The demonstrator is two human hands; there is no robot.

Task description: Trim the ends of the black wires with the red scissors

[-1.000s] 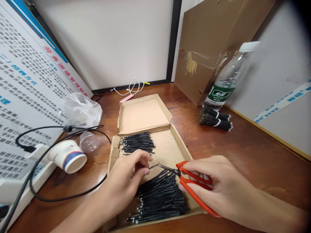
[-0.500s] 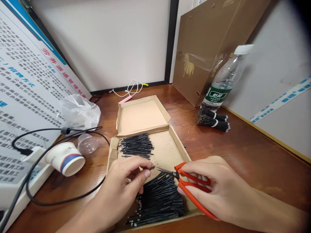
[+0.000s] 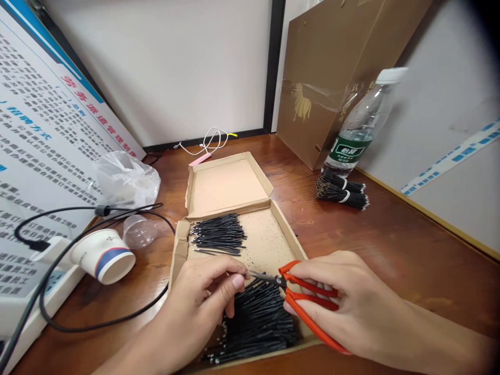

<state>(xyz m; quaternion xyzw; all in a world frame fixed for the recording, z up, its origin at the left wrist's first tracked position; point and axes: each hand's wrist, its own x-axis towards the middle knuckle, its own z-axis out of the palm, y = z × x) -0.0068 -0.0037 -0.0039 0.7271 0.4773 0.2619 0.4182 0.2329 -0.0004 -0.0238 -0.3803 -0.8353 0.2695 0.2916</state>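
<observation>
An open cardboard box (image 3: pixel 279 221) lies on the wooden table. It holds a small heap of short black wires (image 3: pixel 219 234) at its far side and a large heap of black wires (image 3: pixel 258 320) at its near side. My left hand (image 3: pixel 203 299) pinches one short black wire between thumb and forefinger, over the large heap. My right hand (image 3: pixel 351 304) grips red-handled scissors (image 3: pixel 302 302). Their blade tips meet the end of the pinched wire.
A paper cup (image 3: pixel 102 256) lies on its side at the left, by a clear plastic lid (image 3: pixel 137 230), a plastic bag (image 3: pixel 124 179) and a black cable (image 3: pixel 97 323). A water bottle (image 3: pixel 357 130), a tied wire bundle (image 3: pixel 340 190) and a brown paper bag (image 3: pixel 332 73) stand at the right.
The scissors' tips have come left onto the end of the wire in my left hand, after a small gap half a second ago. Both hands stay over the large heap.
</observation>
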